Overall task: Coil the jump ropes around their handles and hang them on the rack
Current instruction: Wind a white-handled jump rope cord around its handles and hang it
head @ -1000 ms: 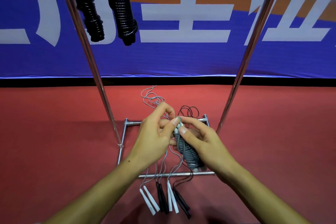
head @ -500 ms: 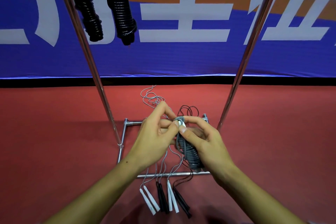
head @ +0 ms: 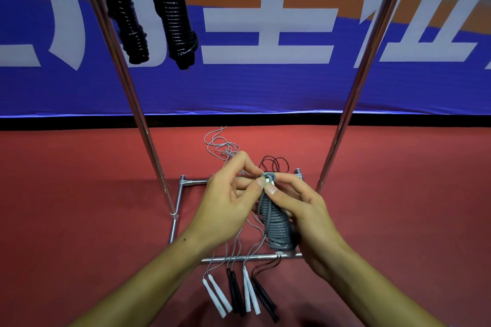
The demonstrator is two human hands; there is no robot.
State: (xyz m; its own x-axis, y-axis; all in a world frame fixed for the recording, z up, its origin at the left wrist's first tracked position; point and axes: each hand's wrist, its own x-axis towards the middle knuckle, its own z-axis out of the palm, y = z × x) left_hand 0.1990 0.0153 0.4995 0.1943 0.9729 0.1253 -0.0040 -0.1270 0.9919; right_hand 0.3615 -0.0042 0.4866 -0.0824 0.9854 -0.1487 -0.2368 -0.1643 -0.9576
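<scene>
A grey jump rope (head: 277, 223), coiled tightly around its handles, is upright in my right hand (head: 305, 215), whose fingers curl round the bundle. My left hand (head: 228, 202) pinches the rope's end at the top of the bundle, beside my right thumb. Two black coiled ropes (head: 174, 16) hang from the top bar of the metal rack (head: 138, 114). Several uncoiled ropes lie on the floor, with white handles (head: 216, 296) and black handles (head: 236, 292) in a row near me and loose cord (head: 220, 145) trailing away.
The rack's base frame (head: 176, 216) rests on the red floor (head: 79, 207) under my hands, and its right upright (head: 353, 103) slants upward. A blue banner wall (head: 265, 82) stands behind.
The hands and the grey bundle have stayed almost in place. My fingers have shifted slightly at the top of the coil.
</scene>
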